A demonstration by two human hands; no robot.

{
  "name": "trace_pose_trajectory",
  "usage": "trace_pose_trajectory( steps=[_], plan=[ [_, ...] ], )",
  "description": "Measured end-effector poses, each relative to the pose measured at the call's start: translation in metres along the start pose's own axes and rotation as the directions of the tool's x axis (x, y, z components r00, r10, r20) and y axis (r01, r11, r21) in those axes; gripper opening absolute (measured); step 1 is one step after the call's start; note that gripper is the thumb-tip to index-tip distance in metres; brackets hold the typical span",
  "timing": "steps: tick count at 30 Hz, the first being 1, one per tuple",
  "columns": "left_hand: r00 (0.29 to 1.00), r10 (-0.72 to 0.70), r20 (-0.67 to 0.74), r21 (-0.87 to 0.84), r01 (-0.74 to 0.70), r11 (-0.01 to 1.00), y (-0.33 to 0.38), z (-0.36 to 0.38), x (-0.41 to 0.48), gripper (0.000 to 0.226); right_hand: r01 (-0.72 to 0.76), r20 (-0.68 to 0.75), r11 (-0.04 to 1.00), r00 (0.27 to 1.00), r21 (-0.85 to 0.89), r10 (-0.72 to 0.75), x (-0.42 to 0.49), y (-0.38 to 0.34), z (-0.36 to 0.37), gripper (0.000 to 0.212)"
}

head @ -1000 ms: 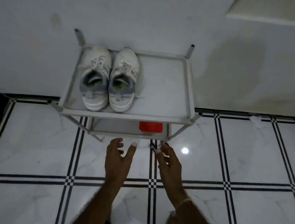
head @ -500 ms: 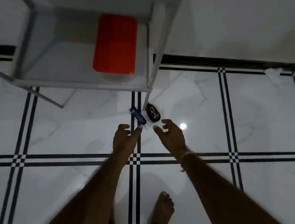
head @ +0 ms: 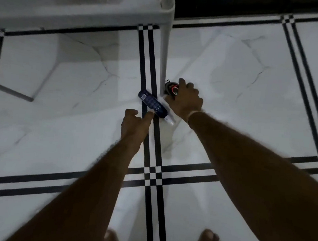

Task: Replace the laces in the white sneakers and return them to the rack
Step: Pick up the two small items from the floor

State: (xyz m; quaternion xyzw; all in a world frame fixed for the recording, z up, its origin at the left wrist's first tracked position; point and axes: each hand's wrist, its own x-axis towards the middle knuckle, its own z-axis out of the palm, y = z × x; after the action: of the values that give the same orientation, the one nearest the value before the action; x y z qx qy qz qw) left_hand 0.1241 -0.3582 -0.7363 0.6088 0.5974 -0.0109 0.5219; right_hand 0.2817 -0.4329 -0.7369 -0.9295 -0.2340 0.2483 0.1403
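Both hands have dropped from above the floor to the two items by the rack leg since the earlier frame, and the view has closed in: the red tray on the lower shelf is now out of view.

Left hand (head: 135, 124): partly curled, thumb extended. The thumb tip touches the near side of the tube (head: 153, 106). The hand is not closed around the tube; no grasp is formed.

Tube: dark blue with a white cap, lying flat on the floor (head: 58, 131). Its long axis runs diagonally, from far left to near right. The capped end points toward the person and to the right; the flat end points toward the rack (head: 86, 14). It lies across the double black tile lines, just beside the foot of the rack leg (head: 164, 50).

Right hand (head: 186, 100): fingers bent down over a small dark item (head: 171, 87) with red markings, lying on the floor against the right side of the leg foot. The fingers cover most of it; whether they have closed on it cannot be told. A thin band circles the wrist.

Sneakers are not in view; only the rack's lower front rail and right front leg show along the top edge. Two bare feet show at the bottom edge.
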Motion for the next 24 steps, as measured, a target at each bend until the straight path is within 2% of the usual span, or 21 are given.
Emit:
trace_pose_trajectory(
  steps=[3,5,8,12,13,14,15,16,17,19,21,22,24],
  plan=[
    [1.0,-0.005,-0.005,0.026,0.005,1.0,-0.004,0.003,0.002,0.069,-0.014,0.034,1.0,0.999,-0.004,0.014,0.004,0.01,0.008,0.071],
    [1.0,-0.01,-0.017,0.042,0.01,0.999,-0.002,0.005,-0.002,0.07,-0.145,0.058,0.975,0.989,0.17,0.137,-0.006,0.021,0.004,0.07],
    [0.997,-0.015,-0.071,0.025,0.017,1.0,0.009,0.017,-0.006,0.077,-0.29,0.048,0.819,0.95,0.495,0.307,-0.029,0.043,-0.004,0.062],
    [0.986,-0.054,-0.161,-0.099,0.039,0.994,0.031,0.053,0.007,0.092,-0.266,0.036,0.674,0.942,0.69,0.335,-0.049,0.068,-0.004,0.047],
    [0.975,0.013,-0.222,-0.057,-0.027,0.998,0.035,0.062,0.011,0.095,-0.242,0.033,0.661,0.949,0.71,0.312,-0.05,0.071,-0.002,0.044],
    [0.945,0.146,-0.292,0.077,-0.129,0.989,0.035,0.069,0.014,0.094,-0.224,0.034,0.654,0.956,0.723,0.29,-0.05,0.074,-0.001,0.043],
    [0.888,0.32,-0.329,0.28,-0.232,0.931,0.03,0.075,0.018,0.086,-0.216,0.041,0.641,0.96,0.736,0.277,-0.05,0.077,0.002,0.042],
    [0.813,0.494,-0.308,0.477,-0.317,0.82,0.023,0.075,0.02,0.073,-0.217,0.055,0.625,0.962,0.75,0.269,-0.049,0.078,0.002,0.042],
    [0.734,0.639,-0.229,0.611,-0.403,0.681,0.014,0.074,0.023,0.056,-0.225,0.068,0.604,0.96,0.765,0.272,-0.05,0.08,0.004,0.043],
    [0.608,0.79,0.079,0.683,-0.61,0.402,0.0,0.062,0.036,0.031,-0.229,0.078,0.582,0.959,0.78,0.274,-0.051,0.081,0.005,0.042],
    [0.539,0.723,0.432,0.635,-0.751,0.181,-0.002,0.043,0.053,0.039,-0.235,0.091,0.561,0.958,0.794,0.274,-0.052,0.082,0.005,0.042],
    [0.525,0.652,0.547,0.601,-0.788,0.13,0.002,0.034,0.059,0.051,-0.244,0.103,0.551,0.956,0.798,0.274,-0.052,0.083,0.006,0.043],
    [0.535,0.522,0.664,0.57,-0.814,0.11,0.013,0.019,0.068,0.078,-0.261,0.125,0.53,0.952,0.807,0.279,-0.052,0.085,0.009,0.043]
  ],
)
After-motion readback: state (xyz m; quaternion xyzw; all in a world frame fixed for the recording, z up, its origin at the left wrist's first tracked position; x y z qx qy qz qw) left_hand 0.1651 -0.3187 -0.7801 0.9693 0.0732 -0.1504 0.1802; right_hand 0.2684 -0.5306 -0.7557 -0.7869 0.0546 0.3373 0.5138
